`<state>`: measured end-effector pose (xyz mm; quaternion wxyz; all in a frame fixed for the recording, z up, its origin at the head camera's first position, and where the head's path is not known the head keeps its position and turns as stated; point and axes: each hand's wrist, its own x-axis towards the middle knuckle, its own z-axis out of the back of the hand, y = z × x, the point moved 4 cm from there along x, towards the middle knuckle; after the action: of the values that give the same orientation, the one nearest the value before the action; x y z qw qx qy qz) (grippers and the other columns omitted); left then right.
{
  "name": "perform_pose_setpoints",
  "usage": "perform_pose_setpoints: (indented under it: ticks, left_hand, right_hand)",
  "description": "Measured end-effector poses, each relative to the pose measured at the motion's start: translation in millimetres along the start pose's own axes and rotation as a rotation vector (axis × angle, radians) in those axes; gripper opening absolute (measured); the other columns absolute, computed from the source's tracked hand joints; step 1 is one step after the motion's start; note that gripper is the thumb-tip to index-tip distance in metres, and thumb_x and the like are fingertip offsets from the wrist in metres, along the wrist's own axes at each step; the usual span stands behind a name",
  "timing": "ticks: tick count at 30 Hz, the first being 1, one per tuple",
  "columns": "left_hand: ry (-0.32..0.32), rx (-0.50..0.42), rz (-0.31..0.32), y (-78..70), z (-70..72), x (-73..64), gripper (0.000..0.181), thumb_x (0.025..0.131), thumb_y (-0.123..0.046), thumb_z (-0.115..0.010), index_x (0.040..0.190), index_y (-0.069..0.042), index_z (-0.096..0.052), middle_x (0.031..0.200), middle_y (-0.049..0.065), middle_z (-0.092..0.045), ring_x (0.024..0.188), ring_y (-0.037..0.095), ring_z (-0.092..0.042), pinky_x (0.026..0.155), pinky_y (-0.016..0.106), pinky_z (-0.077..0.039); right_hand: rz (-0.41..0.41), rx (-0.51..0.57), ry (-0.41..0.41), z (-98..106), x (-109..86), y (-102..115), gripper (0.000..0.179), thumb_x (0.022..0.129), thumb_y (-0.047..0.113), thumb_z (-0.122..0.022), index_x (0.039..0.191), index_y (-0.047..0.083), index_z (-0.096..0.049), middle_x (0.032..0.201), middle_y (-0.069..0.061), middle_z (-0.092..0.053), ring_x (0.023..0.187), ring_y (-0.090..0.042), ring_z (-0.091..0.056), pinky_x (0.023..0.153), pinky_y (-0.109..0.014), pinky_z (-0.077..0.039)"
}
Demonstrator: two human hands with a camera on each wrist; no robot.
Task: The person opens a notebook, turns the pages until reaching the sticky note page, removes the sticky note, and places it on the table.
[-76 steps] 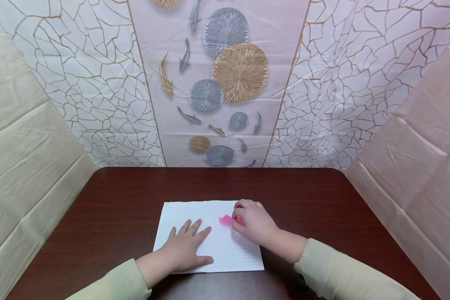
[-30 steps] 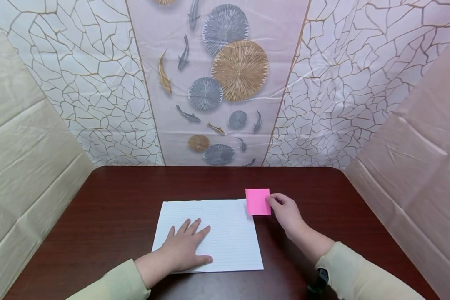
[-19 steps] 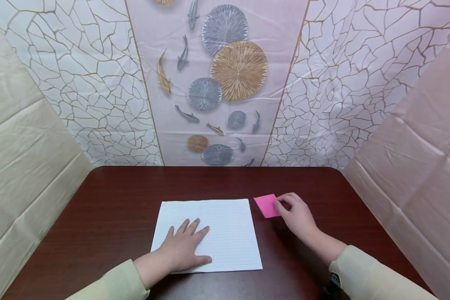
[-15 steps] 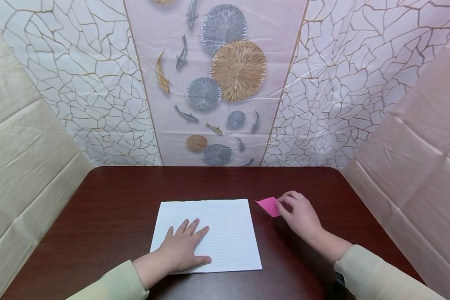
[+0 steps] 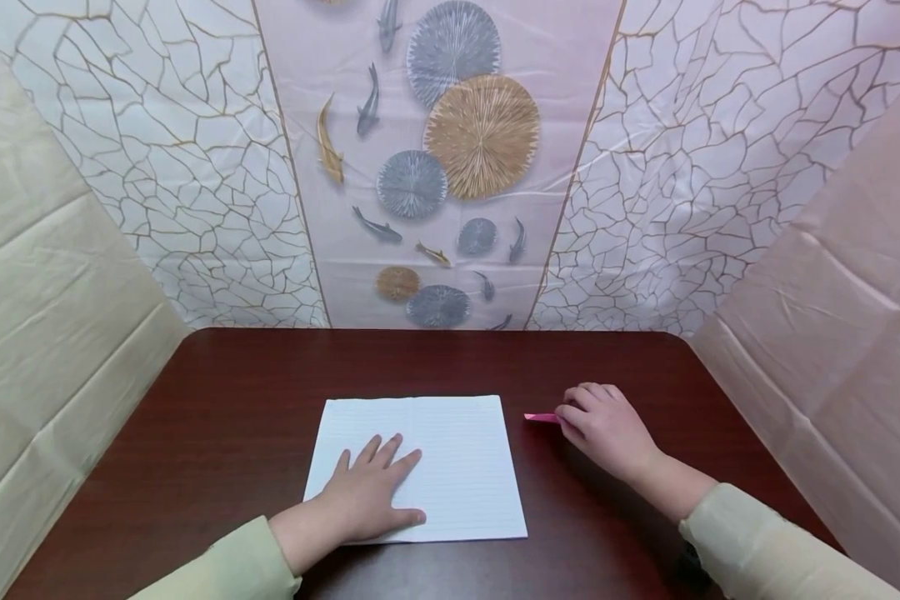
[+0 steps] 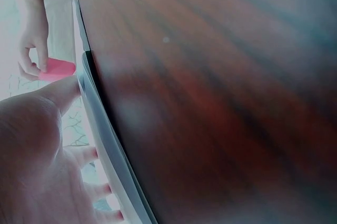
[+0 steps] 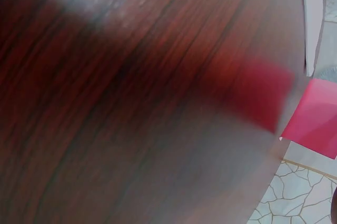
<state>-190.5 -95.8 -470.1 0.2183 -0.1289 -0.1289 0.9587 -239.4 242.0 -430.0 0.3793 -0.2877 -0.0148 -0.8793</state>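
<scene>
My left hand (image 5: 363, 496) rests with spread fingers on an open, lined notebook (image 5: 468, 467) in the head view. To the notebook's right, my right hand (image 5: 607, 429) pinches a pink sticky note (image 5: 542, 417), which appears nearly edge-on there. From the left wrist, the pages' edge (image 6: 97, 111) runs under the fingers, and the pink note (image 6: 59, 70) hangs from the other hand's fingertips. The right wrist view has the note (image 7: 316, 121) at its right edge, a red reflection of it on the table, and almost none of the hand.
A dark reddish-brown table (image 5: 270, 367) with a glossy surface lies under everything. Behind it hangs a patterned backdrop (image 5: 480, 142), with beige cloth panels (image 5: 840, 333) on both sides. A dark band shows near the right sleeve (image 5: 765, 533).
My right hand has lifted the pink sticky note off the page and carried it right, past the notebook's edge. The note has tilted from face-on to edge-on. My left hand stays in place.
</scene>
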Motion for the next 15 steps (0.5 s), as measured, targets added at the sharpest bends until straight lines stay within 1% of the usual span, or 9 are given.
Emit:
perform_pose_setpoints:
  ticks: [3,4,6,8,9,11,15]
  left_hand:
    - [-0.002,0.006,0.001,-1.4,1.0,-0.3,0.084,0.084,-0.068,-0.062,0.152,-0.024,-0.041,0.161,0.011,-0.028,0.147,0.041,-0.022,0.11,0.071,-0.018]
    - [-0.003,0.009,0.0,-1.8,1.3,-0.2,0.085,0.084,-0.068,-0.062,0.152,-0.024,-0.041,0.161,0.011,-0.028,0.147,0.041,-0.022,0.109,0.071,-0.019]
    - [-0.001,0.012,0.0,-2.1,1.2,-0.2,0.085,0.084,-0.069,-0.062,0.152,-0.024,-0.041,0.161,0.011,-0.028,0.147,0.04,-0.022,0.109,0.071,-0.019]
    - [-0.002,0.013,0.0,-2.1,1.3,0.3,0.085,0.084,-0.069,-0.062,0.152,-0.024,-0.041,0.161,0.011,-0.028,0.147,0.041,-0.022,0.109,0.071,-0.019]
    - [-0.002,0.014,-0.001,-2.0,1.2,0.4,0.085,0.084,-0.069,-0.062,0.152,-0.024,-0.041,0.161,0.011,-0.028,0.147,0.041,-0.023,0.109,0.071,-0.019]
    - [-0.002,0.015,-0.001,-1.6,1.0,0.6,0.084,0.084,-0.068,-0.062,0.152,-0.024,-0.041,0.161,0.011,-0.028,0.146,0.041,-0.023,0.109,0.071,-0.019]
    - [-0.002,0.016,0.0,-0.9,0.5,1.0,0.084,0.084,-0.068,-0.062,0.152,-0.023,-0.041,0.16,0.011,-0.028,0.146,0.041,-0.023,0.109,0.071,-0.019]
  right_hand:
    - [0.043,-0.025,0.012,-1.3,-2.3,0.9,0.008,0.084,0.013,-0.069,0.09,0.012,-0.073,0.097,-0.01,-0.066,0.094,-0.032,-0.06,0.08,-0.048,-0.049]
    - [0.061,-0.035,0.013,-2.1,-3.3,1.5,0.01,0.088,0.014,-0.063,0.09,0.012,-0.073,0.097,-0.01,-0.066,0.094,-0.033,-0.06,0.079,-0.048,-0.049]
    - [0.087,-0.048,0.015,-3.6,-6.0,2.3,0.025,0.096,0.018,-0.049,0.089,0.012,-0.072,0.096,-0.011,-0.065,0.093,-0.033,-0.061,0.078,-0.048,-0.049]
    - [0.105,-0.048,0.015,-5.2,-8.4,3.1,0.037,0.1,0.022,-0.038,0.088,0.012,-0.071,0.096,-0.011,-0.065,0.092,-0.033,-0.06,0.077,-0.048,-0.049]
    - [0.11,-0.044,0.014,-5.7,-9.5,3.4,0.038,0.1,0.022,-0.036,0.088,0.012,-0.071,0.095,-0.011,-0.065,0.092,-0.033,-0.06,0.077,-0.049,-0.049]
    - [0.113,-0.037,0.016,-6.8,-11.5,4.3,0.032,0.098,0.02,-0.04,0.085,0.012,-0.069,0.095,-0.011,-0.066,0.091,-0.033,-0.06,0.077,-0.048,-0.049]
    - [0.11,-0.032,0.037,-9.0,-14.9,6.7,0.012,0.089,0.015,-0.057,0.081,0.013,-0.066,0.095,-0.011,-0.067,0.091,-0.032,-0.061,0.078,-0.048,-0.049]
